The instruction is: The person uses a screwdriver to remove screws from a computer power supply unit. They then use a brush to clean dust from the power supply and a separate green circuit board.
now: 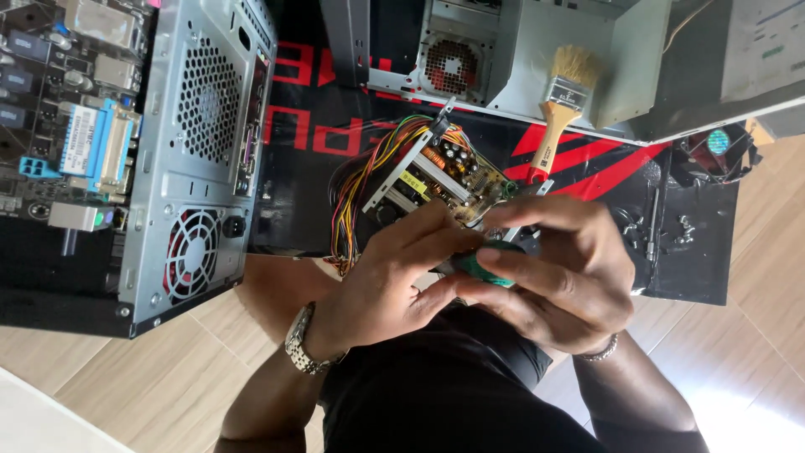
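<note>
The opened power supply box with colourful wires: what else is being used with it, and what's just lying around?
In use: opened metal power supply box, green-handled tool, left hand, right hand.

Lying about: wooden-handled paintbrush, grey computer case, small screws on the black mat.

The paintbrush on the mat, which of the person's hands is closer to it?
Right. The right hand is just below the paintbrush, below its red handle tip; the left hand sits farther off, toward the computer case.

A: Single head view; looks steeply down from above the person's chest; hands [470, 268] close under the lens.
B: Near range; black mat [696, 252] and wood floor [134, 377] fill the frame; no second view shares it.
</note>
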